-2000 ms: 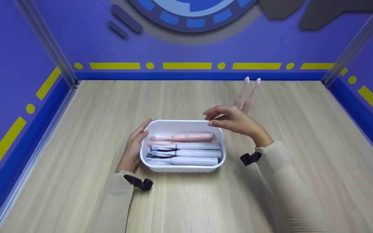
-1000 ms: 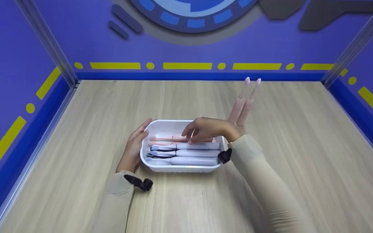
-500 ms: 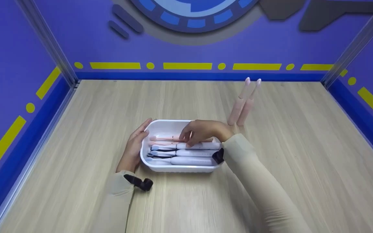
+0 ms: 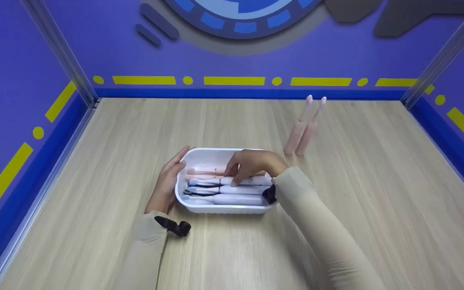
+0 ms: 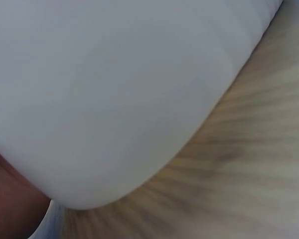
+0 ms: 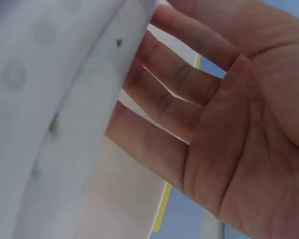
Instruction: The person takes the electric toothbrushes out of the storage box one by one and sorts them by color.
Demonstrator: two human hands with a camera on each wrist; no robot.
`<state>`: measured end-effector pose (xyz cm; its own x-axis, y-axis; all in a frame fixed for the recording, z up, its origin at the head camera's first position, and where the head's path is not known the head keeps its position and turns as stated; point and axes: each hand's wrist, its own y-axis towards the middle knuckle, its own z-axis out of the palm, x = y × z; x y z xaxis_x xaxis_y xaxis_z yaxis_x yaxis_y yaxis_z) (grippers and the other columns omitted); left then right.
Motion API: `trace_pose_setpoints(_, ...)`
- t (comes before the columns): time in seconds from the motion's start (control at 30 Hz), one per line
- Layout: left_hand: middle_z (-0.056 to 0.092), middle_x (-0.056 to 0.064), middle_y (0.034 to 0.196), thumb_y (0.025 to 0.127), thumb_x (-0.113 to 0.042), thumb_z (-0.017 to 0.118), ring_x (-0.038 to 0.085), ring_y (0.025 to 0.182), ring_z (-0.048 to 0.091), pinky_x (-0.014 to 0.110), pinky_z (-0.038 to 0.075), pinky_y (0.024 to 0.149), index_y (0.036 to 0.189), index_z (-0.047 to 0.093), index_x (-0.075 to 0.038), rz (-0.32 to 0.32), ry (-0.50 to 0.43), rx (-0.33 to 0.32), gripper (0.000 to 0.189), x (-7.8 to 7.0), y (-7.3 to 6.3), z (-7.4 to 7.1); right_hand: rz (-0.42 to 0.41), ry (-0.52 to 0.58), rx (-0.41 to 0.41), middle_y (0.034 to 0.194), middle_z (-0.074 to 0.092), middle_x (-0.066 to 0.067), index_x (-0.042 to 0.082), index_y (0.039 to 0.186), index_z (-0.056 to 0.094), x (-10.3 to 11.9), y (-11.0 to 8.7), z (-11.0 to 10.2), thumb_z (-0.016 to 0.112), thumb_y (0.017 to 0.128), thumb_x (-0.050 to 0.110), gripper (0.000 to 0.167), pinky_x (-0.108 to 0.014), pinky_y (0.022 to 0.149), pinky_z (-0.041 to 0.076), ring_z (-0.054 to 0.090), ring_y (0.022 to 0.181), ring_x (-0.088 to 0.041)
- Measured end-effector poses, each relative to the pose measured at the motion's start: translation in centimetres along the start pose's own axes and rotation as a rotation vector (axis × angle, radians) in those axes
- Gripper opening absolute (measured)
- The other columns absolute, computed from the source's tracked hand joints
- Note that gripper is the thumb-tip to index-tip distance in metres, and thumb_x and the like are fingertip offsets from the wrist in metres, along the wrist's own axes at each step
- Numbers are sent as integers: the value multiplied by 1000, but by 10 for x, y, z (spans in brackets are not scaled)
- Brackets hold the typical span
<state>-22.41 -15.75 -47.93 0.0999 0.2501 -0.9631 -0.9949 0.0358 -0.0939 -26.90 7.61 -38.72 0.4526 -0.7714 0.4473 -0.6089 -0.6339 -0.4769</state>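
My left hand (image 4: 165,183) holds the left end of a white plastic box (image 4: 224,209), its thumb over the rim. In the left wrist view the box's outer wall (image 5: 114,99) fills most of the frame. Electric toothbrushes lie side by side in the box, pink ones (image 4: 201,171) at the back and white ones (image 4: 238,199) in front. My right hand (image 4: 252,162) reaches inside and pinches the rearmost white electric toothbrush (image 4: 256,181) by its handle, thumb in front. Fingers (image 6: 164,104) pass behind a white handle (image 6: 84,124) in the right wrist view.
Two pink electric toothbrushes (image 4: 295,137) stand upright on the wooden table (image 4: 135,129), behind and right of the box. Dark brush parts (image 4: 193,193) show between the white heads. Blue-purple panels (image 4: 236,60) with yellow marks enclose the table's back and sides.
My right hand has moved left and down from beside the standing pink toothbrushes into the box, and its fingers have closed on a white one. The left hand and box stay put.
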Motion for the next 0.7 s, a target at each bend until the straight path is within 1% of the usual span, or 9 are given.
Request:
trace_pose_setpoints(0.1, 31, 4, 157, 99, -7, 34, 17, 147, 21, 33, 15, 122, 149, 35, -7, 5, -1, -6, 50, 0, 0, 0, 18, -9, 1, 106, 67, -1, 14, 117, 70, 0, 0, 0, 75, 83, 20, 35, -29, 84, 48, 56, 84, -10)
trace_pose_setpoints(0.17, 30, 5, 158, 99, -6, 34, 18, 148, 20, 33, 15, 122, 149, 34, -7, 11, -2, 1, 50, 1, 0, 0, 45, -3, 1, 108, 67, -1, 15, 117, 70, 0, 0, 0, 75, 83, 21, 36, -31, 87, 49, 56, 87, -11)
trace_pose_setpoints(0.23, 29, 6, 158, 99, -6, 33, 19, 148, 19, 34, 14, 122, 149, 34, -6, 18, -5, 6, 50, 1, 1, 0, 75, 7, 0, 111, 67, 0, 16, 118, 70, 0, -1, 0, 76, 82, 22, 37, -33, 90, 49, 57, 90, -11)
trace_pose_setpoints(0.33, 29, 8, 158, 99, -5, 32, 21, 148, 20, 36, 15, 122, 149, 33, -5, 23, -20, 17, 50, 2, 0, 0, 91, 9, -5, 112, 69, 1, 18, 117, 71, -1, -1, 0, 77, 81, 23, 37, -34, 94, 49, 57, 96, -10)
trace_pose_setpoints(0.5, 33, 8, 156, 99, -6, 33, 20, 146, 24, 34, 17, 121, 148, 35, -7, 15, -38, 8, 49, 1, -2, 1, 59, -19, -16, 111, 70, 1, 16, 116, 72, -2, 0, 1, 77, 81, 23, 36, -32, 92, 49, 55, 93, -8)
trace_pose_setpoints(0.57, 32, 7, 156, 99, -6, 34, 19, 147, 23, 34, 17, 121, 149, 35, -7, 13, -33, 6, 49, 1, -2, 1, 49, -28, -17, 111, 70, 1, 16, 116, 71, -2, 0, 2, 77, 81, 23, 36, -30, 90, 49, 54, 91, -8)
trace_pose_setpoints(0.7, 30, 6, 157, 99, -6, 34, 18, 147, 21, 34, 16, 122, 149, 34, -7, 13, -30, 11, 50, 0, -2, 1, 29, -48, -20, 112, 69, 0, 17, 117, 71, -3, 0, 2, 76, 82, 22, 35, -31, 91, 50, 55, 92, -9)
